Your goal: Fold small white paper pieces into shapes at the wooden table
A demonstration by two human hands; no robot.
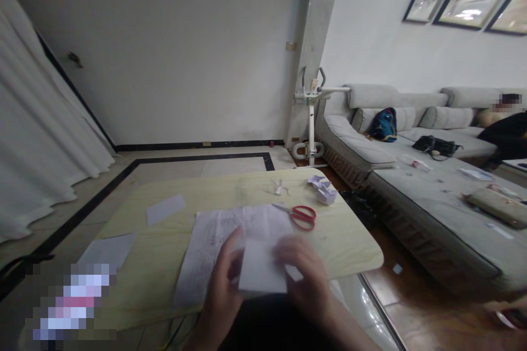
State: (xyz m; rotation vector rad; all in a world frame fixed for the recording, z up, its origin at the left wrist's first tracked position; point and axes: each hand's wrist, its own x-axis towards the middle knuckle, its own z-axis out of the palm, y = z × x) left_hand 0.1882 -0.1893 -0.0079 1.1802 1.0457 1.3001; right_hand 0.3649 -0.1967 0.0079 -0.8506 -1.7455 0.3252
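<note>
a white paper rectangle [262,271] sits between the two hands at the near edge of the tabletop [349,249], toward six o'clock; the left hand [222,277] has its grip pinching the paper's nine o'clock edge; the right hand [303,267] curls its fingers over the three o'clock side, but they are blurred, so i cannot tell whether that grip is pressed together; taking the paper as the clock's centre, a printed sheet [214,238] lies flat beyond it, from ten o'clock round to twelve; red-handled scissors [303,218] rest between one and two o'clock, their tips over or just beside the sheet's far corner; farther out the same way are crumpled papers [325,193]; thin paper scraps [279,188] lie between twelve and one; a loose white slip [166,209] is at ten; a larger white sheet [109,249] lies at nine, near the tabletop's left edge.
</note>
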